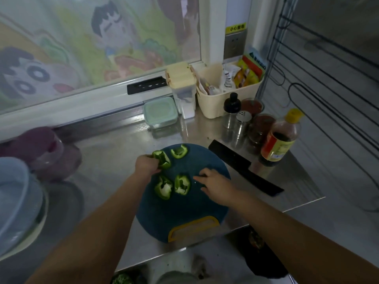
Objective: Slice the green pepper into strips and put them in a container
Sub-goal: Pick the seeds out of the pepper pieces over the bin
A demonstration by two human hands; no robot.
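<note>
Pepper point(164, 158): four pieces on the board point(184, 212), probably light, crisp, slick-skinned. Your left hand point(146, 163) grips the far-left piece; your right hand point(215, 184) lies spread, holding nothing. Pinch pieces by their cut edges.

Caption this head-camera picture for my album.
Left hand grips a pepper piece on the blue board; knife lies alongside.

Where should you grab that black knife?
Probably by the narrower handle end nearest the person, with the right hand coming down from above. The knife lies flat on the counter, its wide blade pointing away.
</note>
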